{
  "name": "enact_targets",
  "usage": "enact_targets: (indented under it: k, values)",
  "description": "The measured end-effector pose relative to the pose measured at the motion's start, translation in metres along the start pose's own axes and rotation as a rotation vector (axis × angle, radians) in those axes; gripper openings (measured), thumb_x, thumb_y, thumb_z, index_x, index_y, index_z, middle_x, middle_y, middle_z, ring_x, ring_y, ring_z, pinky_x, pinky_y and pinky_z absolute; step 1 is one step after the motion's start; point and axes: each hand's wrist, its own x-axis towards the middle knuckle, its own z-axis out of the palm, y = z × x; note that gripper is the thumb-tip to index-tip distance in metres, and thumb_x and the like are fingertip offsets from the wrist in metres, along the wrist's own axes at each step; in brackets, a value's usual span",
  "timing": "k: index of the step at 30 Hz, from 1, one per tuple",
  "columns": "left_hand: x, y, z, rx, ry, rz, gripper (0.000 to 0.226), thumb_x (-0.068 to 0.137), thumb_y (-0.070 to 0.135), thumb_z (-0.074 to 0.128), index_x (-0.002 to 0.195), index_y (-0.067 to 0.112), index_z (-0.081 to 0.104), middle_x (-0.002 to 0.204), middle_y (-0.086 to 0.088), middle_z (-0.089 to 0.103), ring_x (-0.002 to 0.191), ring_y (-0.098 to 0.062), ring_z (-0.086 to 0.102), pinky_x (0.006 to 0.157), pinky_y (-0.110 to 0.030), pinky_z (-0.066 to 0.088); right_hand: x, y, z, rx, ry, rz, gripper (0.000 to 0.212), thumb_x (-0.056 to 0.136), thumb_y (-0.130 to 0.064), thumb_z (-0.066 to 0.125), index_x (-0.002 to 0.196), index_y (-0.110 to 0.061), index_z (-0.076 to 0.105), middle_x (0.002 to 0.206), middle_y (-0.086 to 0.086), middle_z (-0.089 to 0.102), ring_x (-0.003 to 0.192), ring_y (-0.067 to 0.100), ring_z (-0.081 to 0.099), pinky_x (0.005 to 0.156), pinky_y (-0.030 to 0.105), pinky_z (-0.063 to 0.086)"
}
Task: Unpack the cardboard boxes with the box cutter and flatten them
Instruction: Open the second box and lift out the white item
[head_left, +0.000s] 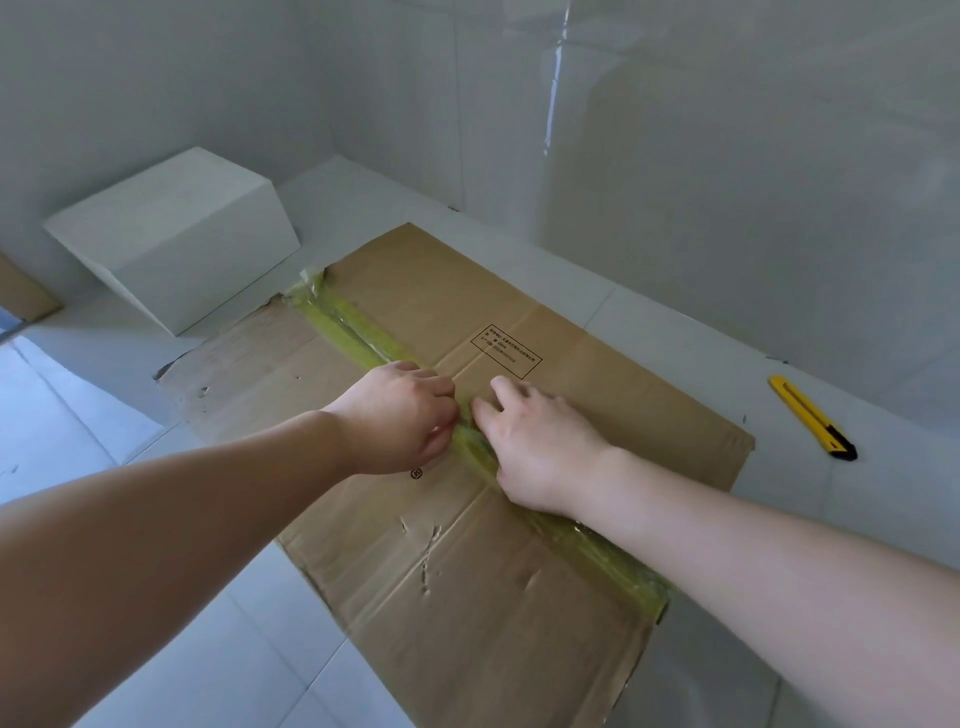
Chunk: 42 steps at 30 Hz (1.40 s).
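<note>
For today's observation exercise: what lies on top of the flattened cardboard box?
On the flattened cardboard box lie a yellowish tape strip and both hands: left hand, right hand. The tape beneath the hands is covered.

Two boxes (467, 467) (176, 234) (one flattened), one cutter (813, 418)

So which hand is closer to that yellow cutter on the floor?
Right. The right hand rests on the cardboard at the tape, with bare floor between it and the cutter. The left hand sits just beyond it, farther from the cutter.
</note>
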Motion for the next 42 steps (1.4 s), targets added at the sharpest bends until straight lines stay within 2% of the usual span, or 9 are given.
enact_targets:
  k: [7, 13, 17, 20, 27, 34, 38, 40, 42]
  values:
    - [-0.002, -0.003, -0.001, 0.006, 0.006, 0.002, 0.037, 0.083, 0.028, 0.035, 0.064, 0.014, 0.063, 0.065, 0.001, 0.057, 0.058, -0.021, 0.054, 0.062, -0.028, 0.045, -0.002, -0.006, -0.018, -0.033, 0.078, -0.031, 0.031, 0.079, -0.008, 0.048, 0.109, -0.014, 0.039, 0.107, 0.009, 0.043, 0.077, 0.028, 0.048, 0.060, 0.034, 0.031]
    - [0.003, -0.008, 0.002, 0.053, -0.002, 0.024, 0.023, 0.085, 0.023, 0.052, 0.066, 0.015, 0.063, 0.066, 0.001, 0.058, 0.060, -0.023, 0.054, 0.062, -0.029, 0.043, -0.011, 0.024, -0.073, -0.207, 0.242, -0.045, 0.045, 0.074, -0.004, 0.032, 0.115, -0.010, 0.049, 0.113, 0.010, 0.050, 0.081, 0.031, 0.056, 0.057, 0.033, 0.032]
    - [0.009, -0.013, 0.001, 0.050, -0.013, 0.045, 0.028, 0.087, 0.025, 0.043, 0.068, 0.016, 0.061, 0.069, 0.002, 0.057, 0.063, -0.021, 0.054, 0.065, -0.031, 0.046, -0.018, 0.056, -0.092, -0.408, 0.321, 0.019, 0.061, 0.081, -0.006, 0.011, 0.134, 0.000, 0.041, 0.142, 0.020, 0.038, 0.116, 0.036, 0.051, 0.087, 0.044, 0.045]
    - [0.015, -0.014, 0.001, 0.071, -0.005, 0.061, 0.027, 0.086, 0.024, 0.045, 0.065, 0.017, 0.060, 0.065, 0.004, 0.055, 0.059, -0.019, 0.053, 0.064, -0.032, 0.047, -0.021, 0.081, -0.089, -0.568, 0.305, 0.127, 0.063, 0.087, -0.010, 0.006, 0.147, 0.002, 0.018, 0.157, 0.021, 0.008, 0.141, 0.039, 0.018, 0.113, 0.052, 0.020]
    - [0.022, -0.015, 0.008, 0.057, 0.006, 0.046, 0.020, 0.082, 0.020, 0.055, 0.062, 0.017, 0.058, 0.061, 0.005, 0.052, 0.055, -0.019, 0.050, 0.060, -0.028, 0.046, -0.016, 0.131, -0.057, -0.634, 0.178, 0.396, 0.068, 0.098, -0.038, 0.025, 0.149, 0.002, 0.003, 0.157, 0.021, -0.013, 0.144, 0.038, -0.012, 0.115, 0.054, -0.006]
    - [0.021, -0.015, 0.019, 0.018, 0.005, 0.001, 0.030, 0.085, 0.025, 0.040, 0.061, 0.016, 0.056, 0.060, 0.004, 0.052, 0.054, -0.020, 0.051, 0.061, -0.029, 0.048, 0.003, 0.140, -0.004, -0.109, -0.139, 0.450, 0.086, 0.091, -0.067, 0.024, 0.152, -0.013, -0.002, 0.158, 0.013, -0.014, 0.146, 0.030, -0.010, 0.118, 0.047, 0.006]
    - [0.020, -0.012, 0.020, -0.007, -0.002, -0.042, 0.034, 0.088, 0.026, 0.037, 0.061, 0.016, 0.055, 0.060, 0.002, 0.052, 0.053, -0.022, 0.051, 0.061, -0.028, 0.048, 0.017, 0.140, 0.015, 0.273, -0.306, 0.608, 0.089, 0.084, -0.077, 0.027, 0.147, -0.015, 0.020, 0.147, 0.007, 0.037, 0.128, 0.029, 0.042, 0.087, 0.039, 0.042]
    - [0.019, -0.010, 0.019, -0.009, -0.014, -0.080, 0.037, 0.089, 0.027, 0.034, 0.061, 0.015, 0.054, 0.061, 0.001, 0.052, 0.052, -0.023, 0.050, 0.063, -0.028, 0.046, 0.028, 0.142, 0.014, 0.234, -0.308, 0.633, 0.086, 0.084, -0.077, 0.021, 0.142, -0.015, 0.029, 0.139, 0.007, 0.047, 0.121, 0.030, 0.048, 0.080, 0.039, 0.039]
    - [0.017, -0.009, 0.016, -0.001, -0.030, -0.131, 0.039, 0.091, 0.028, 0.030, 0.063, 0.014, 0.054, 0.062, 0.000, 0.051, 0.054, -0.025, 0.050, 0.066, -0.029, 0.044, 0.041, 0.139, 0.013, 0.093, -0.242, 0.583, 0.084, 0.088, -0.072, 0.017, 0.148, -0.014, 0.019, 0.150, 0.013, 0.031, 0.133, 0.032, 0.035, 0.095, 0.044, 0.035]
